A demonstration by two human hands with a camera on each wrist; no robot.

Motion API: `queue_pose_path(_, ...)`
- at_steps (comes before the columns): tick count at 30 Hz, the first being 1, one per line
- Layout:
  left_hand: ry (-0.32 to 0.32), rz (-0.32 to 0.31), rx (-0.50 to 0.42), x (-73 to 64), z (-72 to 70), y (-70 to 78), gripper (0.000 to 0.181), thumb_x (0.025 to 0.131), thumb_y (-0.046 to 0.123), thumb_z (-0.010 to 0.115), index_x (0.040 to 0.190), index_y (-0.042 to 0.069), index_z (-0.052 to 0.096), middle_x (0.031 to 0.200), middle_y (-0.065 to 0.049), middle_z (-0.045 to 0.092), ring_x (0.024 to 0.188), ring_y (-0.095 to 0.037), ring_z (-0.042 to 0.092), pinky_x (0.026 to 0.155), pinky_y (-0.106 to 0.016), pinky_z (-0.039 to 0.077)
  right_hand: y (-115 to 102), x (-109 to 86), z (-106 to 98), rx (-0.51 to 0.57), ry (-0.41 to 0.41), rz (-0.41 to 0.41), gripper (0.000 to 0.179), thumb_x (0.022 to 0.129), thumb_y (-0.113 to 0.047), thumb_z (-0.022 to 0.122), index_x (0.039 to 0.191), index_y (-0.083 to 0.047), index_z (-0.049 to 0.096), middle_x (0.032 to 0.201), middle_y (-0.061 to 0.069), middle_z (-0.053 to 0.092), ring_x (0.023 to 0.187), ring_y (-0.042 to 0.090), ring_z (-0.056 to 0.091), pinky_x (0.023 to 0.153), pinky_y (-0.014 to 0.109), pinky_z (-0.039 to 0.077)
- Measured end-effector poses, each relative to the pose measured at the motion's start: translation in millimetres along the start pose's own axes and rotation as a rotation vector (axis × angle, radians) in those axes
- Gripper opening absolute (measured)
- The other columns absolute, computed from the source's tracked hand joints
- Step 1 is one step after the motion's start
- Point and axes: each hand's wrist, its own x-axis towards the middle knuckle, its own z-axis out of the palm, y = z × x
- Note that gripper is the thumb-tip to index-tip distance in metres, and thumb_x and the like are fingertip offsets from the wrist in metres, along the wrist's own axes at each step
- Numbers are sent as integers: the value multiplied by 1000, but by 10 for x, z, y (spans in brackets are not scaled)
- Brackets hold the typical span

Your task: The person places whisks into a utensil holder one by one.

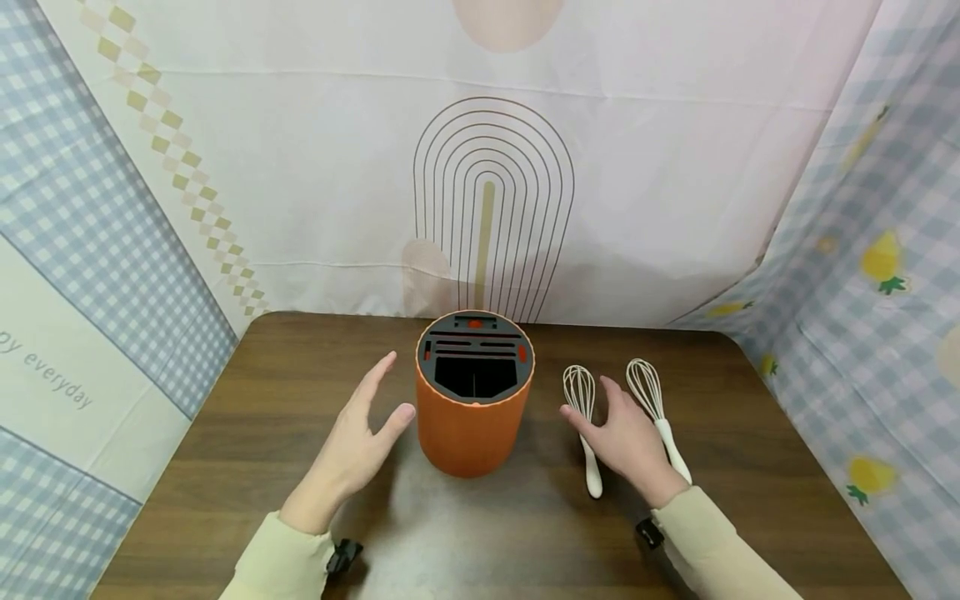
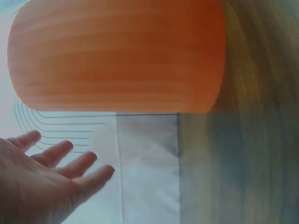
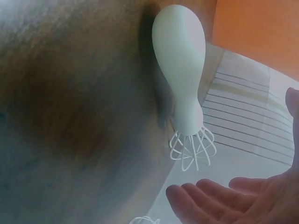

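Observation:
An orange cylindrical utensil holder (image 1: 468, 437) with a black slotted top (image 1: 474, 321) stands upright at the middle of the table. My left hand (image 1: 351, 442) is just left of it, thumb and fingers spread, apparently apart from its wall. Two white whisks lie to the right of the holder: the nearer whisk (image 1: 592, 471) and the farther-right whisk (image 1: 671, 443). Over the space between them hovers my right hand (image 1: 628, 435), fingers extended, thumb towards the nearer whisk. In the right wrist view, that whisk's handle (image 3: 180, 56) shows clear of the fingers.
The dark wooden table (image 1: 480, 542) ends at a white printed curtain (image 1: 337, 192) behind. Blue checked cloth (image 1: 847, 317) hangs along the right side, with more checked cloth (image 1: 90, 133) on the left. Black straps (image 1: 343, 557) sit at both wrists.

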Motion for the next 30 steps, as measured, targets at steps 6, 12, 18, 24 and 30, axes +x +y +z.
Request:
queue_pose_path(6,-34,82,-147,49,29,122,67,96,27,62,151,36,26,155,8,26,141,-26,30,112,-48,29,59,32,4,152,-76,81,105,79,-80,48,147,-2,32,131,25,53,115,39,55,87,54,49)
queue_pose_path(12,-44,133,-231,82,9,420,66,94,13,64,152,15,31,154,-4,31,138,-30,32,109,-55,30,78,54,-37,303,-171,154,102,80,-76,53,144,0,35,128,26,55,116,39,55,92,52,47)
queue_pose_path(18,-48,142,-245,114,17,528,64,94,9,63,150,6,33,153,-13,31,136,-32,36,106,-56,34,85,53,-54,381,-207,212,97,81,-69,60,142,2,36,126,25,56,104,32,62,85,44,52)
queue_pose_path(24,-55,147,-295,143,42,510,58,94,7,62,147,4,37,155,-17,26,134,-34,39,105,-57,35,122,35,-20,501,-260,269,92,83,-57,69,141,6,33,125,26,54,95,26,63,74,37,57)
queue_pose_path(30,-42,136,-294,186,70,475,54,94,7,63,143,2,41,154,-18,28,134,-33,39,104,-56,37,148,32,15,526,-264,297,85,82,-51,73,135,6,38,118,23,55,92,25,62,71,38,58)
